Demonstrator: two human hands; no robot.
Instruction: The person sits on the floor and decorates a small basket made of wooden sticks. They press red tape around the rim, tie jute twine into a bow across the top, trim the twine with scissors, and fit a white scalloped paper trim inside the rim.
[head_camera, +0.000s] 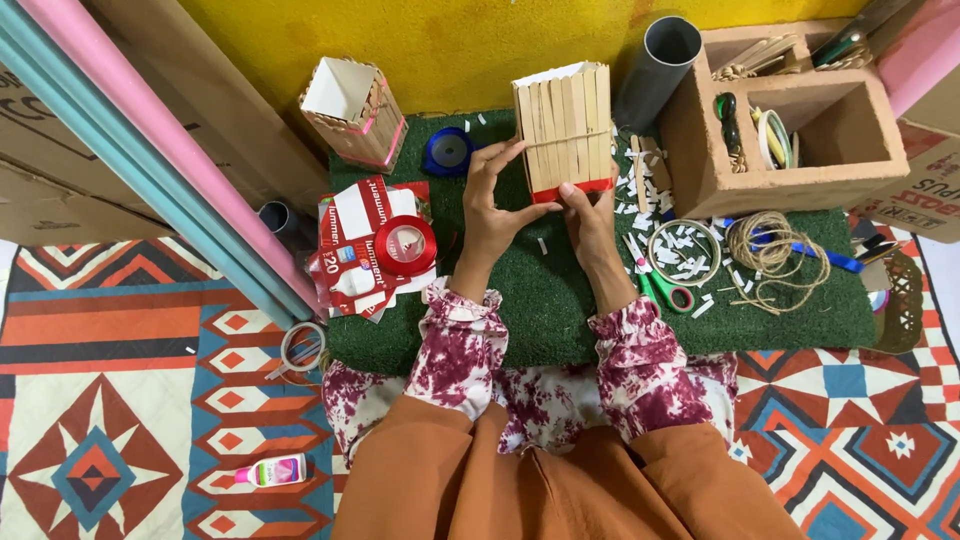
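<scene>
Left hand (492, 205) curled against side of tall box of pale wooden craft sticks (563, 128), standing on green turf mat (560, 300). Right hand (588, 215) pinching red ribbon strip (572, 191) along box's bottom edge. Risk: ribbon going on crooked or lifting if pressure slips; box tipping toward grey tube (655, 68).

Both forearms reach forward from the bottom of view, close together, in maroon-and-white floral sleeves with ruffled cuffs. Left hand (495, 205) raised, fingers curled, thumb and fingertips in a pinch grip. Right hand (590, 215) just beside it, back up, thumb pressed forward, fingers bent under.
</scene>
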